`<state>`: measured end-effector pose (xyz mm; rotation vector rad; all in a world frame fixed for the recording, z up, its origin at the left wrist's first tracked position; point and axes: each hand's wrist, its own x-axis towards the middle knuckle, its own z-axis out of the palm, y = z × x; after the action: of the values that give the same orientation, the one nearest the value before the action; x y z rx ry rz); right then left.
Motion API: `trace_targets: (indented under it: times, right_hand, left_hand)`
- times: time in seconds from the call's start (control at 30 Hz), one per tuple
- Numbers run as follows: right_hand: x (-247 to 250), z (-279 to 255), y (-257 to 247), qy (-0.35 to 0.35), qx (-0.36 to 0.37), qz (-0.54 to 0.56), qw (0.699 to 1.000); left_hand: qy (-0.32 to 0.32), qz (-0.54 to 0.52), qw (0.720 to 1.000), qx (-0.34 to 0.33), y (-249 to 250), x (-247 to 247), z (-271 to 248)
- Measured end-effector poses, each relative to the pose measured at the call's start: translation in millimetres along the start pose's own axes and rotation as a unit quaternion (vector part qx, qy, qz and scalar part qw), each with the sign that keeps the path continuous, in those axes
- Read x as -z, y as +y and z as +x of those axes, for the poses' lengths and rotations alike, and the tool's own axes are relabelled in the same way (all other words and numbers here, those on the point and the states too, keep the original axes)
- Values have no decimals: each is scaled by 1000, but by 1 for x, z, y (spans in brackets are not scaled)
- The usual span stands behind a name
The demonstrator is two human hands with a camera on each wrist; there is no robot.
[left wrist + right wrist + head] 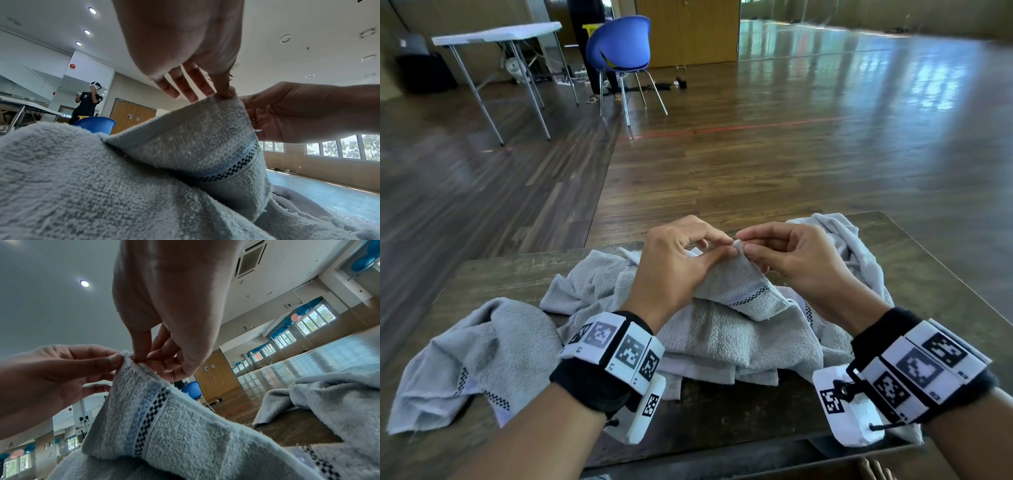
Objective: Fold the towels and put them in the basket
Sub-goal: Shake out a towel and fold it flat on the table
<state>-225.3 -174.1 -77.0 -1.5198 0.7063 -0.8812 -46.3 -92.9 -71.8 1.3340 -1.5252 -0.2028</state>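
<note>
Several grey towels with a black checkered band lie crumpled on a dark wooden table (945,274). The top towel (736,284) in the middle heap has one corner lifted. My left hand (727,246) and my right hand (743,242) both pinch that corner between thumb and forefinger, fingertips almost touching. The left wrist view shows the left hand (226,92) pinching the towel (195,138) at its peak. In the right wrist view my right hand (137,356) grips the same towel (164,426) tip opposite the left thumb. No basket is in view.
A loose towel (476,359) lies at the table's left, another (849,246) at the far right edge. Beyond the table is wooden floor with a blue chair (619,44) and a white folding table (496,34). A person (88,104) stands behind the chair.
</note>
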Motion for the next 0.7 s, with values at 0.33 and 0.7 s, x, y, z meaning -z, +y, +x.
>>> trace_targets:
  times: [0.33,0.7]
  right_hand:
    - [-1,-1,-1,8,-19,19,1000]
    - [-4,-3,-4,7,-6,8,1000]
  left_hand:
    - [2,10,1000,-5,3,0,1]
    - [7,9,1000,-5,2,2,0]
